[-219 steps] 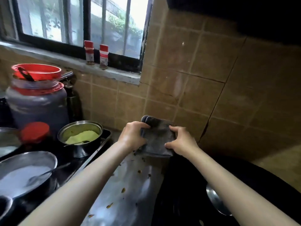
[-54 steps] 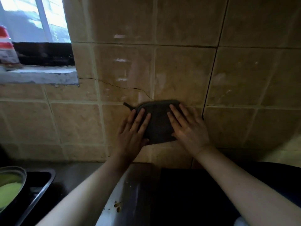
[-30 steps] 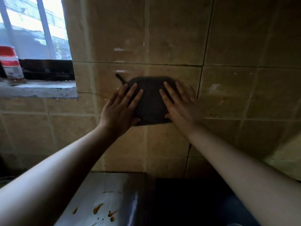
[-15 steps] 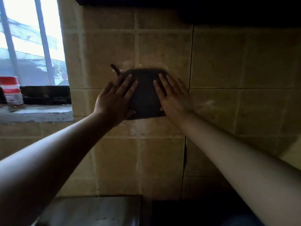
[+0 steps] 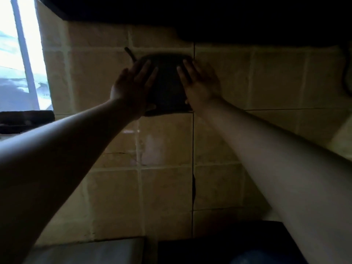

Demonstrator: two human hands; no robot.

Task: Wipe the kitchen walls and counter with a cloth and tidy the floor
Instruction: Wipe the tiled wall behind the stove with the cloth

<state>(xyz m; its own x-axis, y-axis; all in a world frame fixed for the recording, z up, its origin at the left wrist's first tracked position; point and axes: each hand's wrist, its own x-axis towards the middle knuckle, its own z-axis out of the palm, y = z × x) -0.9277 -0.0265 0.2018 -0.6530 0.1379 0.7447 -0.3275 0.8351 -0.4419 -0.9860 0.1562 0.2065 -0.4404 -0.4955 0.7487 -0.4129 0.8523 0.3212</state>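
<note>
Evidently the person works the wall (image 5: pixel 165 189) with both palms because a flat press spreads force across the whole cloth (image 5: pixel 167 82) and keeps it from bunching. The left hand (image 5: pixel 133 88) lies with straight fingers spread over the cloth's left half, and the right hand (image 5: pixel 200 82) does the same on the right half; neither curls round the fabric, so only pressure against the tiles holds it up. The cloth sits high on the wall, its top edge just below the dark overhang (image 5: pixel 228 20) that caps the tiling, and a small loop (image 5: pixel 130 53) pokes out from its upper left corner. Both arms reach up at full stretch, which suggests this is the upper limit of the stroke.

Below the cloth, the tiles show a pale, glossy streak (image 5: pixel 150 145) that looks like damp, and a dark vertical crack (image 5: pixel 194 183) runs down a grout line toward the counter. The wall's left edge meets a bright window (image 5: pixel 17 54) with a dark sill beneath. Along the bottom, a grey metal counter (image 5: pixel 85 252) meets the wall, with a black surface (image 5: pixel 219 244) just beside it on the right. Lighting is dim, so grime on the tiles is hard to judge.
</note>
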